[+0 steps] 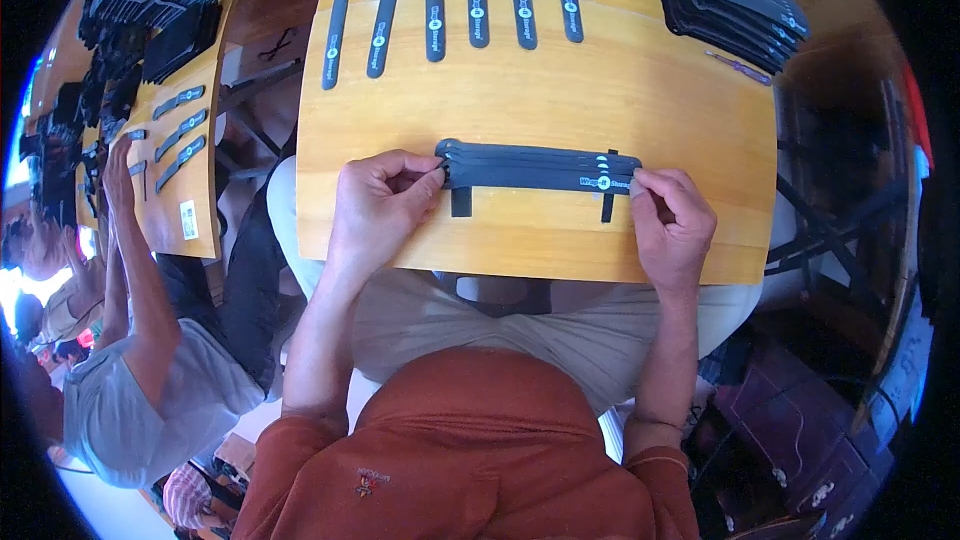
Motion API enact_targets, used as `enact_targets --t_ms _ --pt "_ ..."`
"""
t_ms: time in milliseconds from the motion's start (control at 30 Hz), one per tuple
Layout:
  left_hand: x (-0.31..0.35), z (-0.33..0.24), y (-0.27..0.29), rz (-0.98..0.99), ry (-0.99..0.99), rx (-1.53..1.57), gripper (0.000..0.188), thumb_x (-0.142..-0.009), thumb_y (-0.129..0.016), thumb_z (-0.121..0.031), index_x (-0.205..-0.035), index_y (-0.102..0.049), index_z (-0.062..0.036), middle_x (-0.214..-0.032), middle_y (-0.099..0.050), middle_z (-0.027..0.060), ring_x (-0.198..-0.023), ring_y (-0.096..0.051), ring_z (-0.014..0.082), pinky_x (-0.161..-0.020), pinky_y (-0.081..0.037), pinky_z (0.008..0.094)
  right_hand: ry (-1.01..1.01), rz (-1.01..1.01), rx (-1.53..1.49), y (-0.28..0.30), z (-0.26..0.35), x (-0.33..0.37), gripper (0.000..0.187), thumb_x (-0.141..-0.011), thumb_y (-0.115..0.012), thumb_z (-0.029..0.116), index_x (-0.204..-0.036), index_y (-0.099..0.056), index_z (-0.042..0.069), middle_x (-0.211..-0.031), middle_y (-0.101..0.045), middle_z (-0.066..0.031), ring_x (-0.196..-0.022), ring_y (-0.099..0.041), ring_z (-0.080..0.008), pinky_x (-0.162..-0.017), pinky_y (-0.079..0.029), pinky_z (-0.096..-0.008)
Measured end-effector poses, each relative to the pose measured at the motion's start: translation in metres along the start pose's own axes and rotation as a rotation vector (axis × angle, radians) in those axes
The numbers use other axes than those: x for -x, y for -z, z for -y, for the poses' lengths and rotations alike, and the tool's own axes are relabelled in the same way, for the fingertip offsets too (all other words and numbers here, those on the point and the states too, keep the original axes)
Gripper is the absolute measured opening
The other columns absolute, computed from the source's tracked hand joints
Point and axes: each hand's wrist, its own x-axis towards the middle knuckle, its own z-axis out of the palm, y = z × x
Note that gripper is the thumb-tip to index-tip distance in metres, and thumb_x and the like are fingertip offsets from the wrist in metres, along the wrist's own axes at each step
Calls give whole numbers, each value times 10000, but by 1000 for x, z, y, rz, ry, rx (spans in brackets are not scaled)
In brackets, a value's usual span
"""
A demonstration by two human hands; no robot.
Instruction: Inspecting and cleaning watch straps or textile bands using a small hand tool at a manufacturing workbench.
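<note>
A small overlapping stack of dark grey straps (530, 170) with pale printing lies crosswise near the front of the wooden table (540, 95). My left hand (385, 202) pinches its left end, where the rounded tips are, between thumb and fingers. At the opposite end, my right hand (676, 225) has its thumb and fingertips closed on the printed end. Two short black strips, one near the left end (461, 203) and one near the right end (607, 208), stick out from under the stack toward me. Fingertips cover both ends of the straps.
Several single straps (436, 5) lie in a row at the table's far side. A thick pile of straps (730, 5) and a screwdriver-like tool (738, 68) are at the far right. Leftward, a co-worker (160, 380) reaches over another table (180, 210) with straps and dark piles.
</note>
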Motion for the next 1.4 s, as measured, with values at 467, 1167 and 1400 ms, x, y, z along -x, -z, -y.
enact_targets --t_ms 467,1167,1400 --pt "0 1 3 9 -14 12 127 -927 -708 -36 -998 -728 68 -727 -690 23 -612 -577 35 -559 -471 206 27 -6 -3 -3 0 0 80 -857 -700 -51 -933 -703 -28 -833 -674 -109 -689 -651 -169 -616 -505 -274" --pt "-1 6 0 -12 -37 -22 113 -938 -716 -44 -999 -730 49 -733 -682 25 -603 -595 45 -545 -483 196 27 2 12 -1 -1 1 85 -861 -700 -55 -941 -706 -27 -835 -675 -107 -699 -647 -157 -618 -499 -267" --pt "-1 6 0 -8 -30 -33 114 -940 -713 -47 -995 -726 52 -733 -683 29 -609 -603 50 -548 -489 199 46 -4 17 -1 -2 0 87 -854 -693 -69 -930 -701 -27 -836 -677 -114 -700 -657 -176 -621 -509 -279"
